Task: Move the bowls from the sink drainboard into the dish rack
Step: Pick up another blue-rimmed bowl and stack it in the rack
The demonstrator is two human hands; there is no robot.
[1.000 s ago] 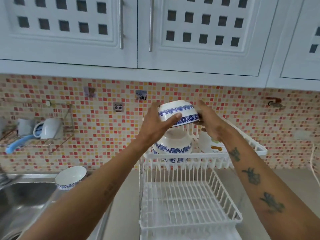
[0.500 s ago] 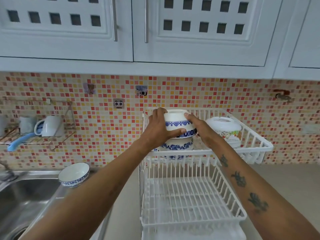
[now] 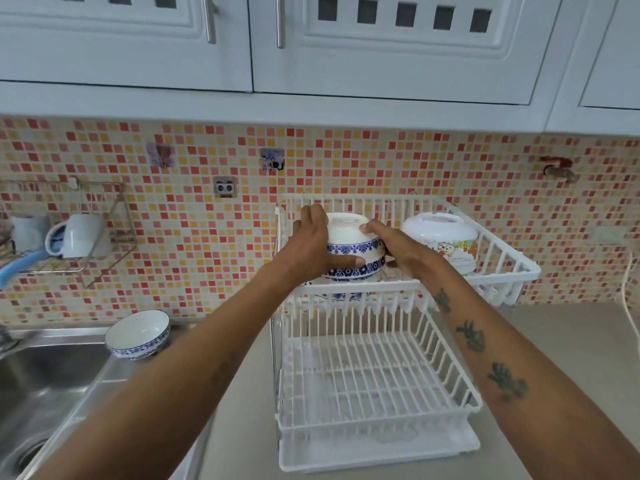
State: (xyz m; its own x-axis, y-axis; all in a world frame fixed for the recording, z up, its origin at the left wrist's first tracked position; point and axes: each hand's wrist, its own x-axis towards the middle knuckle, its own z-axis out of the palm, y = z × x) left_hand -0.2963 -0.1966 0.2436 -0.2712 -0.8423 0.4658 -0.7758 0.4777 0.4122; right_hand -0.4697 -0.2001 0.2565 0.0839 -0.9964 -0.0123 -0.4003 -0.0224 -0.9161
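An upside-down white bowl with a blue flower band (image 3: 349,242) sits stacked on another blue-patterned bowl (image 3: 346,295) in the upper tier of the white dish rack (image 3: 498,261). My left hand (image 3: 311,244) grips its left side with the thumb across the front. My right hand (image 3: 398,251) holds its right side. A third blue-and-white bowl (image 3: 138,333) stands upright on the steel sink drainboard (image 3: 104,379), at the left, apart from both hands.
A white lidded container with a cartoon print (image 3: 440,242) stands in the upper tier, right of the bowls. The rack's lower tier (image 3: 374,382) holds nothing. A sink basin (image 3: 38,386) lies at left, a wall shelf with a mug (image 3: 78,235) above it, cabinets overhead.
Both hands have lowered the upturned bowl from above the rack down onto the bowl in the upper tier. The view has tilted down a little.
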